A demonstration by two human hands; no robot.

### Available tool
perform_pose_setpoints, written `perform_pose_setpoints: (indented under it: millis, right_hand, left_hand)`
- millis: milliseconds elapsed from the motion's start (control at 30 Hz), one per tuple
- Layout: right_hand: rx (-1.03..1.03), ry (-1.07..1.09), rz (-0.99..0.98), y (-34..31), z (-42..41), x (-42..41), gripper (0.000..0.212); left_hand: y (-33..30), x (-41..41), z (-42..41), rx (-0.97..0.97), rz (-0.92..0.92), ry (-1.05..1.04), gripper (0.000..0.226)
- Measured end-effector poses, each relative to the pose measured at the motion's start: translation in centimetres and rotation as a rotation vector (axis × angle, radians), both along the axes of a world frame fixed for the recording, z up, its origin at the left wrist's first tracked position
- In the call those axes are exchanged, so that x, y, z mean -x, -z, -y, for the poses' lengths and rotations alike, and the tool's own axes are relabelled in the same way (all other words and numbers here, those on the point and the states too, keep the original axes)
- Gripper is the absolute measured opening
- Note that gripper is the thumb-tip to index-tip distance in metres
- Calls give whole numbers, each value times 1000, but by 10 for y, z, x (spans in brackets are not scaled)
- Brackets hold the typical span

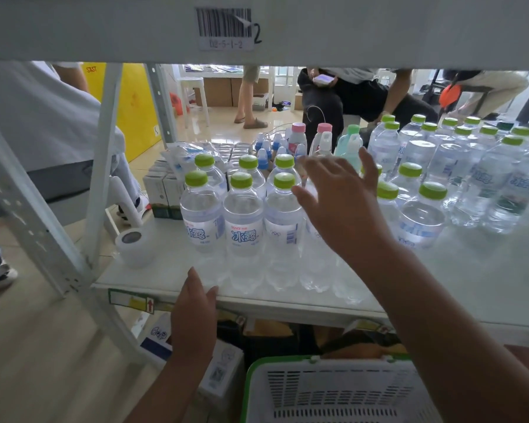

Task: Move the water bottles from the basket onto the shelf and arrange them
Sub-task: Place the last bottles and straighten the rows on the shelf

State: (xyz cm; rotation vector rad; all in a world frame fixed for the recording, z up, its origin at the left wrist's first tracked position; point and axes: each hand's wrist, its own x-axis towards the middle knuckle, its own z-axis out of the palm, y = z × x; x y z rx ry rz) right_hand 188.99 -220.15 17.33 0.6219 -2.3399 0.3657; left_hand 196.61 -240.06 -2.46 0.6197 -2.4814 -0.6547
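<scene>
Several clear water bottles (243,221) with green caps stand in rows on the white shelf (165,279). More of the same bottles (422,221) stand further right and back. My right hand (339,196) reaches in with fingers spread, just above and among the middle bottles, holding nothing. Fingers straight, my left hand (194,309) rests against the shelf's front edge. The white basket (333,392) with a green rim sits below the shelf at the bottom; I see no bottle in its visible part.
A white tape roll (135,247) lies at the shelf's left. Small cartons (162,190), pink-capped bottles (298,137) and blue-capped small bottles (263,154) stand behind. The upper shelf beam (257,29) hangs close overhead. A slanted metal post (28,221) is on the left. People sit and stand beyond.
</scene>
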Motion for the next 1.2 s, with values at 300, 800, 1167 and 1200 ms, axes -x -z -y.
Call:
perform_pose_setpoints:
  millis: [300,800,1167,1200]
  right_hand:
    - [-28,-54,5,11,24,1,36]
    - [62,-58,11,10,27,5,23]
    - [35,220,181,-18,-13,6,36]
    - [23,235,202,-16,-15,7,33]
  left_hand:
    - [6,2,4,9,-7,18,51]
    - [3,1,1,14,13,6,51]
    - [4,1,1,26,-4,5,52]
    - [5,1,2,27,-4,5,52]
